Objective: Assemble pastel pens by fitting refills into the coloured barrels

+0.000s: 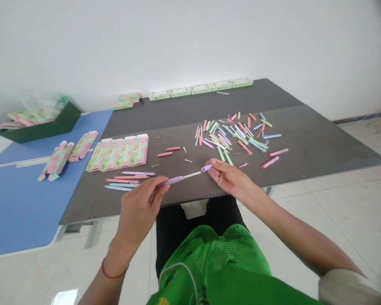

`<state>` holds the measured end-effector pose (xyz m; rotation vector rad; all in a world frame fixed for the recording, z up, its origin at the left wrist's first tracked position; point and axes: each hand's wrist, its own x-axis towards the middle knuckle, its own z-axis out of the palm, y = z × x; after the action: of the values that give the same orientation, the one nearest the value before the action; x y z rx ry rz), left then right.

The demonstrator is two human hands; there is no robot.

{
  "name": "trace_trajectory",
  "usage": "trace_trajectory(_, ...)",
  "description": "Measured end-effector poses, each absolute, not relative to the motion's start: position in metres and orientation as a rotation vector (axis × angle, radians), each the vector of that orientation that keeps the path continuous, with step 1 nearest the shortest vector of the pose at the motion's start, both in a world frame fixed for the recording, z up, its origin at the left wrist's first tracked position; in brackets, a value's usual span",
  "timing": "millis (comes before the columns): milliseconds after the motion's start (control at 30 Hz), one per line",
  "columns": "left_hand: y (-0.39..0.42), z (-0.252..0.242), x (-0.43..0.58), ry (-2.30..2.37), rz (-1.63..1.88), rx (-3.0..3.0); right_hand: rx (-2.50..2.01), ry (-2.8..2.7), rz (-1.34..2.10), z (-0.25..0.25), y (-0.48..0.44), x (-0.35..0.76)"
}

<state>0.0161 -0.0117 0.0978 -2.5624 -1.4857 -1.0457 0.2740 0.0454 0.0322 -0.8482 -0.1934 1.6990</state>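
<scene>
Left hand (pixel 138 212): fingers (pixel 160 189) pinched on the near end of a purple barrel (pixel 174 180); a white refill (pixel 192 174) sticks out of the barrel's far end, pointing right. Right hand (pixel 230 178): fingers (pixel 213 162) pinched on a short purple cap (pixel 206 168) at the refill's tip; touching it or just off it, cannot tell. Barrel, refill and cap are held in one slanted line just above the grey tabletop (pixel 320 144), near its front edge, between the two hands.

Just left of the left hand, a few pens (pixel 130 180) lie side by side, pink, blue and lilac; behind them, flat cartons (pixel 119 153), pink and green, in a row. Two pink pieces (pixel 169 151) lie apart mid-tabletop. Behind the right hand, a loose heap of parts (pixel 235 135), pink, green, blue and white. Along the far edge, a row of boxes (pixel 200 89); a small stack (pixel 127 101) at the far left corner.

Further left, a blue table (pixel 19 203) carries more cartons (pixel 68 154) and a green tray (pixel 41 125).
</scene>
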Motion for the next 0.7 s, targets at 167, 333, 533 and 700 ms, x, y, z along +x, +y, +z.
trace_trajectory(167, -0.012, 0.100, 0.020, -1.489, -0.970, -2.565, -0.873, -0.237, 1.690, 0.034, 0.043, 0.271)
trace_trajectory(333, -0.012, 0.101, 0.023, -1.488, -0.938, -2.603, -0.900, -0.282, 1.664, 0.033, 0.040, 0.269)
trace_trajectory(533, -0.018, 0.109, 0.025, -1.396, -0.976, -2.623, -0.917, -0.322, 1.532, 0.038, 0.037, 0.268)
trace_trajectory(700, -0.015, 0.109, 0.030, -1.356, -0.983, -2.654, -0.923, -0.343, 1.485, 0.043, 0.035, 0.262)
